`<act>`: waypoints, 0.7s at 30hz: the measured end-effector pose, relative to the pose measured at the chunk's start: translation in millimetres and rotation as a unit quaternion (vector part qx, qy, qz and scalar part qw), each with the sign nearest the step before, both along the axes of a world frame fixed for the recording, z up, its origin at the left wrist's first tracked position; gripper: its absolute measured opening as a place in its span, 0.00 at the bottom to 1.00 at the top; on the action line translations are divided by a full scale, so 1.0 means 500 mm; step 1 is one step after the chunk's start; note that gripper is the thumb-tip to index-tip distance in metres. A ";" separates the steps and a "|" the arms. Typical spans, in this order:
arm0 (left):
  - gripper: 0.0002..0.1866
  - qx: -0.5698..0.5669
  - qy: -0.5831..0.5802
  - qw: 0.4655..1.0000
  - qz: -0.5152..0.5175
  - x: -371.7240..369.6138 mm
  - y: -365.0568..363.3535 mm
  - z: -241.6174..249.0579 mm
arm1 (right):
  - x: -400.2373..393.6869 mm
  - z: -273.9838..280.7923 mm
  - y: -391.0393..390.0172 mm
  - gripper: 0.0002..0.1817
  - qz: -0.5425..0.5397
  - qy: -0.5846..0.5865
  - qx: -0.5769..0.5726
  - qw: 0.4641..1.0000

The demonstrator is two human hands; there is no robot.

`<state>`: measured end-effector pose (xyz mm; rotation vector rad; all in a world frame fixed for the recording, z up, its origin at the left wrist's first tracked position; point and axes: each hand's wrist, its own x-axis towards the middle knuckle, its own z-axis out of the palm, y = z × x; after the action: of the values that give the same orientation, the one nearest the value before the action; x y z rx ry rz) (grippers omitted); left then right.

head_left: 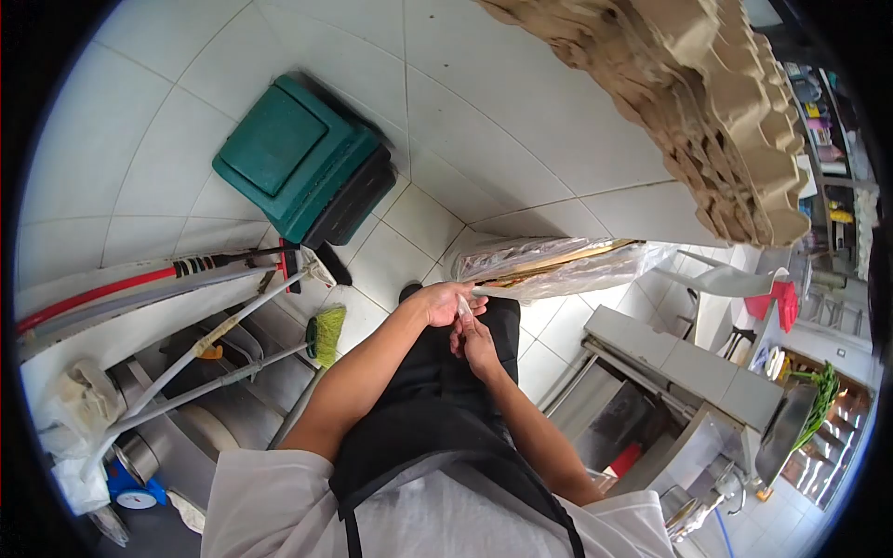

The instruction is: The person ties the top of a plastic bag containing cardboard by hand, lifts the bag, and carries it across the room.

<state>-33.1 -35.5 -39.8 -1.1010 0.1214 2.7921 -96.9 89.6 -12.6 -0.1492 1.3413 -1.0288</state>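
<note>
White tiled wall [502, 130], pale tiled floor [409, 225], tile-topped counter [688, 363] at right, crowded shelves [837, 180] beyond.

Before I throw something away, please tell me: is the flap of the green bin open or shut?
It looks shut: the flap lies flush in the green bin, with no gap showing around it.

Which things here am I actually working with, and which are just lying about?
In use:
clear plastic bag, at your left hand and right hand
brown material inside it

Apparently just lying about:
green bin
green-bristled broom
egg trays
blue scale
</note>
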 end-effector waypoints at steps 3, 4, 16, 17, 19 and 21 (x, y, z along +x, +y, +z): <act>0.13 0.048 0.049 0.994 -0.089 0.023 -0.018 -0.033 | -0.002 0.014 0.004 0.18 0.021 0.021 -0.001 1.000; 0.13 0.049 0.048 0.993 -0.096 0.015 -0.019 -0.033 | -0.003 0.014 0.008 0.18 0.010 0.013 -0.006 1.000; 0.12 -0.247 -0.100 0.914 -0.306 -0.007 -0.047 -0.054 | -0.006 0.000 0.032 0.18 0.023 0.017 -0.021 0.999; 0.13 -0.312 -0.117 0.863 -0.380 -0.010 -0.055 -0.023 | -0.006 -0.001 0.033 0.18 0.065 0.056 -0.014 0.996; 0.14 -0.370 -0.133 0.800 -0.453 -0.015 -0.056 0.006 | 0.002 -0.009 0.036 0.18 0.071 0.086 -0.026 0.993; 0.17 -0.576 -0.086 0.649 -0.489 -0.016 -0.053 0.001 | 0.011 -0.021 0.037 0.19 0.078 0.115 -0.038 0.990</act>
<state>-41.3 -62.0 -39.3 -0.8989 1.9554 1.3698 -91.2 107.9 -23.2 -0.4352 1.4736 -0.9520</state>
